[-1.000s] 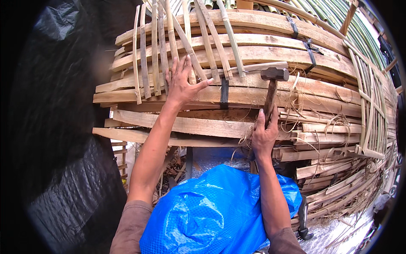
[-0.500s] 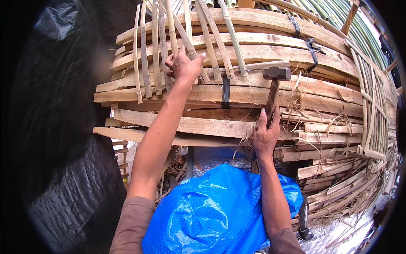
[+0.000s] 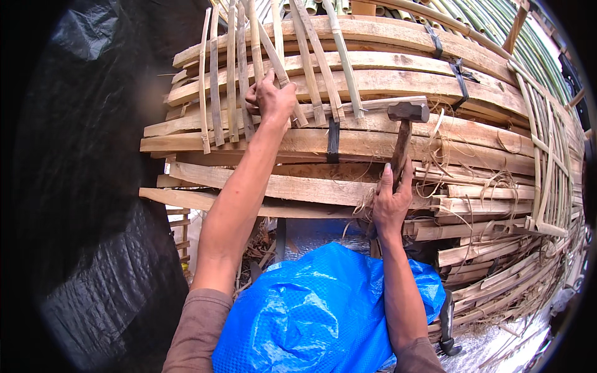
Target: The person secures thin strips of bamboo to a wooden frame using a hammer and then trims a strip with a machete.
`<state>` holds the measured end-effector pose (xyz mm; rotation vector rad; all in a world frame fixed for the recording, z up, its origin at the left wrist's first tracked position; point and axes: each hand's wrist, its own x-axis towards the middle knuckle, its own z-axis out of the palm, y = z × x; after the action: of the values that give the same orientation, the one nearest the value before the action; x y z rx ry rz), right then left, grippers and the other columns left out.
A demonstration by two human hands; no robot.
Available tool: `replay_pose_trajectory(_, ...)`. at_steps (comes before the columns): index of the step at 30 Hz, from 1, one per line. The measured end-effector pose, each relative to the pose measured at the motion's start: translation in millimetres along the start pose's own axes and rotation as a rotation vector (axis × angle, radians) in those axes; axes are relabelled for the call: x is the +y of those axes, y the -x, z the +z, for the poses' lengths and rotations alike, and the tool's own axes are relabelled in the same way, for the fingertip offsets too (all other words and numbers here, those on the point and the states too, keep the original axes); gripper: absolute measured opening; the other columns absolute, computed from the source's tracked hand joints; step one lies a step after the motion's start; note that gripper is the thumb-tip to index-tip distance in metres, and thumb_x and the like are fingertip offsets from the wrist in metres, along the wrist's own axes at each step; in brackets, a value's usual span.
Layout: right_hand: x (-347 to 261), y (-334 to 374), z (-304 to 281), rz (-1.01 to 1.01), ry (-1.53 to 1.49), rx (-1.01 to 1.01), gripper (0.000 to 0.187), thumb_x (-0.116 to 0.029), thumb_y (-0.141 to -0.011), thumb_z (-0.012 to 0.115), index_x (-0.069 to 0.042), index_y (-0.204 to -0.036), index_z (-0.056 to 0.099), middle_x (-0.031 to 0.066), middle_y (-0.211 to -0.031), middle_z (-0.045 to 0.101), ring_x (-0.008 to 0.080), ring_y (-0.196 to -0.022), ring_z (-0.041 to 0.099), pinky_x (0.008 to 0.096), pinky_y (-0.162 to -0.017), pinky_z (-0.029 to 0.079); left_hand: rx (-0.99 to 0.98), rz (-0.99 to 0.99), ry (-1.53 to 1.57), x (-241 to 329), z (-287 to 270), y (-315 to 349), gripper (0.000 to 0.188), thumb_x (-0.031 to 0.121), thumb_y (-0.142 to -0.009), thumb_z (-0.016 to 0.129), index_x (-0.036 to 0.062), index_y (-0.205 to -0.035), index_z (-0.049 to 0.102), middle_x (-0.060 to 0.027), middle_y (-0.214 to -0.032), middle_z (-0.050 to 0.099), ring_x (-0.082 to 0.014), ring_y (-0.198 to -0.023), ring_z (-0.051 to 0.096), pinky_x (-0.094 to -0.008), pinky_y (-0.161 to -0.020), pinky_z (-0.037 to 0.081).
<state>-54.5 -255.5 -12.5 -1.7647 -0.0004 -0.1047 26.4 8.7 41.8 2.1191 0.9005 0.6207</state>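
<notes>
My right hand point(image 3: 392, 202) is wrapped around the wooden handle of a small sledgehammer point(image 3: 408, 112). The dark steel head points away from me and sits over the timber. Farther left, my left hand point(image 3: 273, 101) has its fingers closed on a slanting bamboo strip point(image 3: 272, 55), thumb against its side. Several other bamboo strips lie side by side around that hand, such as a greenish strip point(image 3: 346, 65) to its right. All of them run across long sawn wooden beams point(image 3: 385, 140). Part of the gripping fingers is hidden behind my left hand.
Blue plastic sheeting point(image 3: 292, 311) covers my lap. A black tarp point(image 3: 93, 205) hangs at the left. Bundles of split bamboo point(image 3: 485, 248) and a lattice panel point(image 3: 550, 168) lie to the right. Black straps point(image 3: 334, 140) bind the beams; green bamboo poles point(image 3: 485, 15) are stacked behind.
My left thumb, sticking out to the right before, has drawn in against the bamboo strip. The right hand and hammer stay almost where they were.
</notes>
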Motion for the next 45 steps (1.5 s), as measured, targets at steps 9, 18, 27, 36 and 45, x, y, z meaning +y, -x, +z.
replay_pose_trajectory(9,-1,0,0,-0.003,-0.007,-0.009,0.050,-0.025,-0.101,0.054,0.001,-0.141,0.040,0.0217,-0.106,0.068,0.0227,-0.090,0.065,0.0365,-0.080,0.051,-0.053,0.124,-0.205,-6,-10,-3,0.071,0.053,-0.077,0.073,0.0152,-0.135,0.058,-0.0082,-0.144,0.047,-0.0292,-0.132,0.025,-0.0580,-0.108,0.012)
replay_pose_trajectory(18,-4,0,-1,-0.001,-0.004,-0.016,0.050,-0.023,-0.100,0.054,0.001,-0.142,0.040,0.0230,-0.109,0.068,0.0229,-0.094,0.066,0.0359,-0.082,0.051,-0.043,0.132,-0.247,-6,-2,-10,0.067,0.046,-0.078,0.073,0.0219,-0.138,0.056,-0.0100,-0.149,0.037,-0.0307,-0.134,0.025,-0.0585,-0.108,0.013)
replay_pose_trajectory(27,-2,0,-2,0.026,0.021,-0.014,0.051,-0.026,-0.100,0.055,0.000,-0.141,0.040,0.0229,-0.106,0.068,0.0235,-0.091,0.066,0.0365,-0.081,0.051,0.065,0.343,-0.332,-7,-2,-10,0.039,0.037,-0.073,0.074,0.0140,-0.104,0.066,-0.0099,-0.119,0.059,-0.0305,-0.115,0.051,-0.0622,-0.105,0.020)
replay_pose_trajectory(36,2,0,0,-0.011,0.017,0.009,0.050,-0.026,-0.100,0.055,-0.001,-0.141,0.041,0.0214,-0.100,0.068,0.0231,-0.085,0.065,0.0366,-0.078,0.051,0.042,0.445,-0.712,5,-15,-1,0.036,0.046,-0.072,0.076,0.0119,-0.064,0.072,-0.0021,-0.128,0.062,-0.0278,-0.111,0.057,-0.0520,-0.098,0.033)
replay_pose_trajectory(45,4,-1,0,-0.043,0.003,0.013,0.050,-0.025,-0.100,0.055,-0.001,-0.141,0.042,0.0205,-0.103,0.069,0.0229,-0.089,0.065,0.0369,-0.081,0.051,-0.182,0.220,-0.574,26,-32,1,0.045,0.047,-0.077,0.076,0.0067,-0.060,0.065,-0.0105,-0.132,0.059,-0.0327,-0.115,0.055,-0.0643,-0.103,0.035)
